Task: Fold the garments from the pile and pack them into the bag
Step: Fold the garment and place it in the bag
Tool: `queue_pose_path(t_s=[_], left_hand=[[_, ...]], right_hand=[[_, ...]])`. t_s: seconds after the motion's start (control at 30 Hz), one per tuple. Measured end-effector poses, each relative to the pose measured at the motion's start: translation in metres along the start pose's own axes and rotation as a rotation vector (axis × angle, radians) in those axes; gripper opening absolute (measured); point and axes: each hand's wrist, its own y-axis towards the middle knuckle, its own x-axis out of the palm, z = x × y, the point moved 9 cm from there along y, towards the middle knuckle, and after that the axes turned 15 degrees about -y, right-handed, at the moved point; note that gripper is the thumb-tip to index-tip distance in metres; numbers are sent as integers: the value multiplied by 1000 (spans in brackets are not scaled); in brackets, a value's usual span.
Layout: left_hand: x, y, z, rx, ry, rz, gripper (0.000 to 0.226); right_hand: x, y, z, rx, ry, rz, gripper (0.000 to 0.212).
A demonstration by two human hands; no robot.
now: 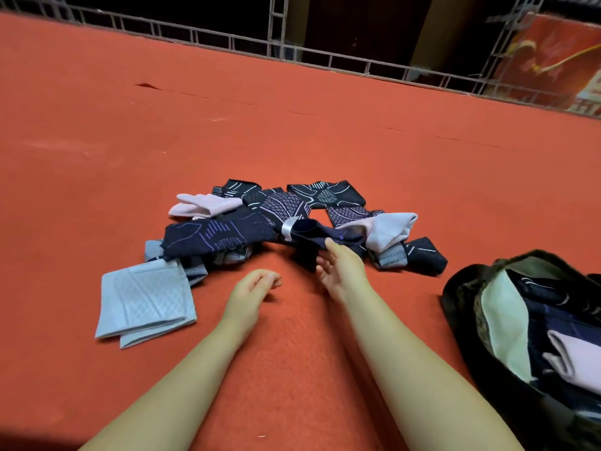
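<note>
On a red-orange carpet (97,164), a folded pale grey patterned cloth (146,301) lies at our far left, touching the edge of a pile of dark navy, grey and pale pink garments (247,219). Our left hand (250,288) rests on the carpet, fingers loosely curled, holding nothing. Our right hand (341,271) pinches a dark navy garment (309,239) at the pile's near edge. At our far right, an open dark fabric bag (461,301) holds folded garments.

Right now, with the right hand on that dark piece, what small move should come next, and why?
Probably lift the dark navy garment clear of the pile: the right hand pinches its near end, it lies unfolded, and the left hand rests free on the red carpet.
</note>
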Motion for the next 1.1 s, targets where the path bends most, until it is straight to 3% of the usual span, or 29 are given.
queue_pose_path(t_s=[0.1,0.17,0.37,0.53,0.67,0.7,0.8,0.87,0.93,1.03,1.1], left_hand=[[-5,-15,22,131,-72,62,45],[7,-23,40,196,-81,16,53],[53,-36,67,202,49,-185,52],[70,-54,77,151,-20,-320,52],[74,-58,86,179,-30,-206,12],[74,-54,92,198,-34,-172,8],[77,-35,112,223,-25,-139,20],[86,-13,125,212,33,-169,24],[102,12,140,210,100,-228,20],[117,41,177,264,124,-263,22],[121,49,207,324,129,-269,24]], right_hand=[[-2,-44,-20,-80,139,-143,15],[-6,-70,-26,-84,154,-216,14],[-15,-115,-22,-14,231,-300,17],[-32,-134,-29,-37,267,-301,22],[-51,-141,-26,-42,180,-237,25],[-57,-141,-29,-102,120,-197,26],[-82,-140,-57,-451,-299,44,59],[-74,-138,-83,-629,-498,52,48],[-61,-125,-100,-670,-573,-29,28],[-51,-117,-142,-742,-542,21,6],[-49,-123,-176,-846,-467,87,11]])
